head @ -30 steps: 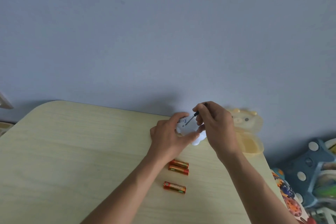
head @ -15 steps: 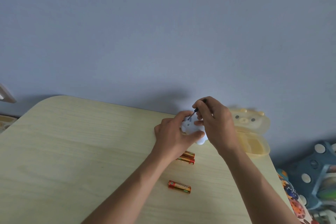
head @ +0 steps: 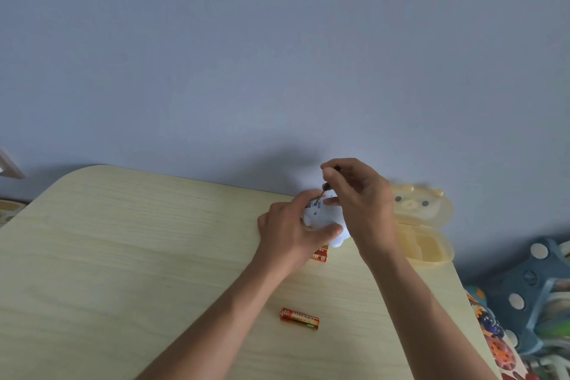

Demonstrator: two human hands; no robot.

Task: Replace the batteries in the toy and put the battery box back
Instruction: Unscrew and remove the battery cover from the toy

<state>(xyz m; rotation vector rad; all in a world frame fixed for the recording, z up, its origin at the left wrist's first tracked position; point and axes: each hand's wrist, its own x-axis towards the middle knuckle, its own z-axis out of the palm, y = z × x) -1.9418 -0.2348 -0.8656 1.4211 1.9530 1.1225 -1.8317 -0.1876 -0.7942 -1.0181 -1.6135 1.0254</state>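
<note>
Evidently the screw stage is in hand: the left hand (head: 288, 230) clamps the white toy (head: 324, 217) just above the surface (head: 123, 256), while the right hand (head: 359, 197) pinches a small screwdriver (head: 322, 193) with its tip at the toy's back. Whether the screw is going in or out cannot be told. One battery (head: 299, 319) lies apart nearer the person, others (head: 320, 254) peek from under the left hand; next, steady turning without slipping.

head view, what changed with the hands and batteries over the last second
Little changed. The camera shifted, so the left hand now hides most of the battery pair. The right hand still works the screwdriver into the white toy. The single battery and yellow case stayed put.
</note>
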